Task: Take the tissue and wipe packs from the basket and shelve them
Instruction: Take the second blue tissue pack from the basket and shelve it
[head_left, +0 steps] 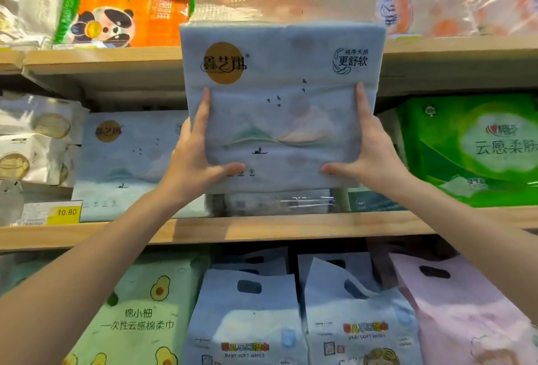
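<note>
Before the shelf (262, 229), left hand (192, 158) and right hand (369, 155) grip a tissue pack (282, 79), perhaps hiding another.

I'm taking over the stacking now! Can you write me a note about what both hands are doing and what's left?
Left hand and right hand each grip a lower side of the blue tissue pack, held upright before the shelves, not yet set down.
A matching pack stands on the middle shelf, to its left.
Left to do: shelve this pack, probably beside its match. Basket out of view, so remaining packs unknown.
</note>
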